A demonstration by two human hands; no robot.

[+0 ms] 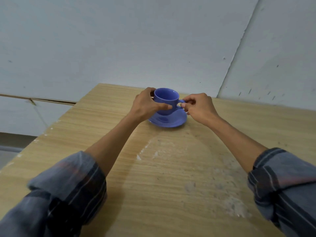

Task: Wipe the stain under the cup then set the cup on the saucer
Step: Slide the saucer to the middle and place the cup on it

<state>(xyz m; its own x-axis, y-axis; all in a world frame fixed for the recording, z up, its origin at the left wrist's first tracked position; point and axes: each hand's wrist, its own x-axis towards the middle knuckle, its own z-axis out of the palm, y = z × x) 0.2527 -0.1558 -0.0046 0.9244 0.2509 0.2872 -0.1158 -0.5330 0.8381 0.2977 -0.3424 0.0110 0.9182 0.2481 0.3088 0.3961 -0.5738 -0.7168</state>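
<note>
Two hands (pixel 147 104) (pixel 199 106) hold glossy rounded blue cup (pixel 166 100) above matching saucer (pixel 168 119).

Our left hand (pixel 147 105) is covering the cup's (pixel 166 100) left side, and the cup is hiding the saucer's (pixel 168 120) far rim. The frame's near edge is cutting off our sleeves (pixel 66 190).

walls (pixel 119 40): pale grey, scuffed | table (pixel 85 127): light wood grain, whitish smears | light: soft, even
</note>
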